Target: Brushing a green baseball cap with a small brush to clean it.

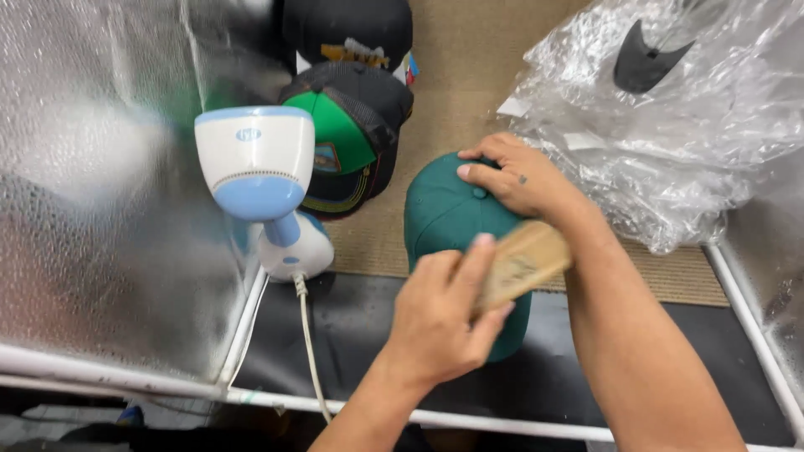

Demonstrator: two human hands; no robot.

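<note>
I see the green cap sitting near the middle of the view, on the seam where the tan mat meets the black bench surface. My right hand presses down on the cap's crown from two o'clock, fingers flat by the top button, grip released. My left hand is clenched around a wooden brush, held against the cap's lower side at five o'clock; its bristles are blurred, so I cannot tell the contact exactly. At nine o'clock stands a white-and-blue steamer, with stacked caps behind it at eleven. Crinkled clear plastic bags lie at two o'clock.
</note>
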